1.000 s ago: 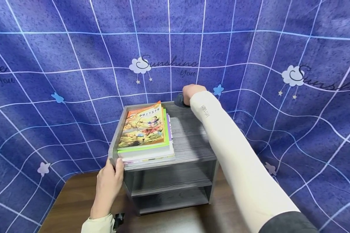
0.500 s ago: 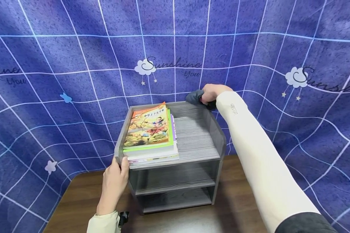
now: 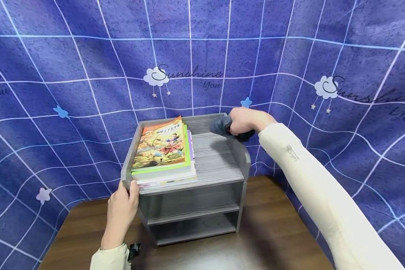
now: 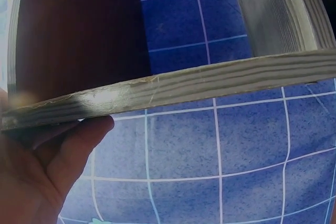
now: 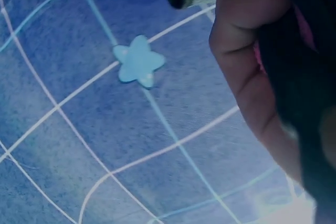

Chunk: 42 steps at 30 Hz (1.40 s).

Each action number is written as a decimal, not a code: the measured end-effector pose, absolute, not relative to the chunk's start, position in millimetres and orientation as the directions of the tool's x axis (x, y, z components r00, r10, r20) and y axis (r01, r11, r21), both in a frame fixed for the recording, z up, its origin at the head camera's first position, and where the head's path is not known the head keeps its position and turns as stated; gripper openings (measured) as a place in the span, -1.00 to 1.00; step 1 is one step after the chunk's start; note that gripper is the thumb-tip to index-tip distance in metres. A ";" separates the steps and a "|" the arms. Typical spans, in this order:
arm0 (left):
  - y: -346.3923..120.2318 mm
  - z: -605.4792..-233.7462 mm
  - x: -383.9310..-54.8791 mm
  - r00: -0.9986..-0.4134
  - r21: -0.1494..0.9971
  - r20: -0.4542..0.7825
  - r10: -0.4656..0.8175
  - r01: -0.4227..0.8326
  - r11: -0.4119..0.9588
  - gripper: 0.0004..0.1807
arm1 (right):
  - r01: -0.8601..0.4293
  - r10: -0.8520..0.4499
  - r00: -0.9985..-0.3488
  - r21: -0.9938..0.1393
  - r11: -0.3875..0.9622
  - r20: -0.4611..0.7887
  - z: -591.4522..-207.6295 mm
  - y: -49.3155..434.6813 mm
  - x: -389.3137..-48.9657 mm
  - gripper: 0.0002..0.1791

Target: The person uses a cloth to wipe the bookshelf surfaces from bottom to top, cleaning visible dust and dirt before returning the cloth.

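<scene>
A small grey wood-grain shelf (image 3: 219, 159) stands on a brown table. My left hand (image 3: 122, 204) grips its front left corner, thumb on the front edge. The left wrist view shows those fingers (image 4: 86, 148) against the shelf's board edge (image 4: 199, 82). At the back right corner, my right hand (image 3: 247, 120) holds a bunched dark cloth (image 3: 221, 125) over the side panel. In the right wrist view, curled fingers (image 5: 247, 72) wrap the cloth, and a bit of pink shows between them. A stack of books (image 3: 162, 146) fills the left part of the shelf top.
Below the top, the shelf has two open compartments (image 3: 192, 206). The brown table (image 3: 273, 213) extends to both sides. A blue curtain (image 3: 87, 93) with grid lines, clouds and stars hangs close behind and around it.
My right hand has moved with the cloth from the back panel to the back right corner, then slightly nearer along the right side panel. The left hand keeps its grip; the head view shifted slightly.
</scene>
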<state>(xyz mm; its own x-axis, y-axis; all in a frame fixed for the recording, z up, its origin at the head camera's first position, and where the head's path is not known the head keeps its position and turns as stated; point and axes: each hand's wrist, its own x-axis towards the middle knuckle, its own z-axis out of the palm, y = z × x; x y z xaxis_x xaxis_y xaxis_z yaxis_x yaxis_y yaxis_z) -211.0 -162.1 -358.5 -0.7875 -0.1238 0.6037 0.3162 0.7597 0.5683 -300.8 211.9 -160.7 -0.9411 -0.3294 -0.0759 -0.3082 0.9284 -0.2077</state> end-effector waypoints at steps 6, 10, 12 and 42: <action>-168.9 -358.1 -214.4 -0.781 0.558 0.612 -0.124 0.315 0.768 -0.66 | -0.381 -0.378 -0.925 -0.113 0.918 0.046 -172.3 205.4 -257.3 -0.97; -171.4 -358.1 -215.6 -0.779 0.555 0.615 -0.124 0.315 0.770 -0.66 | -0.412 -0.397 -0.906 -0.093 0.907 0.144 -184.0 203.5 -228.6 -0.93; -172.4 -358.1 -216.0 -0.777 0.552 0.617 -0.122 0.317 0.771 -0.67 | -0.427 -0.405 -0.891 -0.074 0.901 0.205 -191.7 201.7 -216.2 -0.92; -166.4 -367.1 -218.1 -0.713 0.508 0.696 -0.084 0.406 0.760 -0.68 | -0.369 -0.343 -0.926 -0.176 0.913 0.158 -186.4 223.8 -315.2 -0.91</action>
<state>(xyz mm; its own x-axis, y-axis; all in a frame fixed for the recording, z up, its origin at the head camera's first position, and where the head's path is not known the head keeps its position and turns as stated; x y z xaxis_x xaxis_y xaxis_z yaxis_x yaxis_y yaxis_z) -218.1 -166.4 -367.1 -0.7130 -0.0842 0.6961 0.4063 0.7596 0.5079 -315.2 223.8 -186.4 -0.9257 -0.3435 0.1582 -0.3687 0.9127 -0.1761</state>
